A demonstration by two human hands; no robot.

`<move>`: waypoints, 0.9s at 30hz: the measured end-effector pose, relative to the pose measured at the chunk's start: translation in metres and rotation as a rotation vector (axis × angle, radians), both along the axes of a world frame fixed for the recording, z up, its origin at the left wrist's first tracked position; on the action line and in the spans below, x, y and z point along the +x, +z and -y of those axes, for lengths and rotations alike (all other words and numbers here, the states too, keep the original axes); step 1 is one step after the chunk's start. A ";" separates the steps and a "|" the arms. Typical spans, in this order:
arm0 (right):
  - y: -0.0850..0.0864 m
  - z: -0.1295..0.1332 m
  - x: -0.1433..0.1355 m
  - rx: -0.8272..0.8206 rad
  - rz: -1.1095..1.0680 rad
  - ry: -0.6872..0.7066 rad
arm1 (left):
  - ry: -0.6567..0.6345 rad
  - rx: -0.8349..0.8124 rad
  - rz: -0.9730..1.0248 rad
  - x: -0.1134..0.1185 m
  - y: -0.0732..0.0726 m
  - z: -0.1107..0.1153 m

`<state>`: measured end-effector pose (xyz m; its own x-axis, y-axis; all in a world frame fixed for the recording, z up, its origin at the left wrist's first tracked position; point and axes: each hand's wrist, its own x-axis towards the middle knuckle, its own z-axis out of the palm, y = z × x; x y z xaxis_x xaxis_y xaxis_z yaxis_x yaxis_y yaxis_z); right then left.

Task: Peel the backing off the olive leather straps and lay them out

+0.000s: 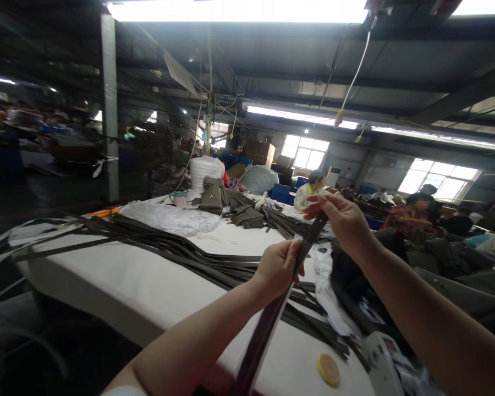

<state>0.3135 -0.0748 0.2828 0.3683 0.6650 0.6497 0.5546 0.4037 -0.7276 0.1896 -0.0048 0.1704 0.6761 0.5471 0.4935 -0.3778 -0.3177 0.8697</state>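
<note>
A long dark strap (268, 324) runs up from the bottom edge of the view, with a pale strip along its side. My left hand (277, 268) is closed round it partway up, over the white table. Higher and to the right, my right hand (334, 214) pinches the strap's upper end between thumb and fingers. Beneath and behind my hands lies a spread bundle of dark olive straps (181, 247), reaching from the table's left side to its right part.
On the white table (119, 280) are clear plastic bags (169, 217), olive pouches (212, 195) and a yellow round roll (328, 369). A grey machine (381, 363) stands at the lower right. People (307, 192) sit beyond, near dark bags at right.
</note>
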 end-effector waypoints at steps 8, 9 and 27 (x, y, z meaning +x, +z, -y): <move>-0.033 -0.002 -0.018 -0.234 0.059 0.149 | 0.025 -0.006 0.059 -0.001 0.006 -0.003; -0.032 0.000 -0.018 -0.233 0.056 0.155 | 0.032 -0.007 0.066 -0.003 0.008 -0.004; -0.070 0.015 -0.033 -0.583 -0.398 0.362 | -0.459 -0.253 -0.087 -0.059 -0.039 -0.024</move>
<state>0.2801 -0.0898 0.2128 0.1956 0.9804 0.0247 0.1154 0.0020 -0.9933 0.1311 0.0189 0.1312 0.9067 0.2795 0.3158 -0.3514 0.0869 0.9322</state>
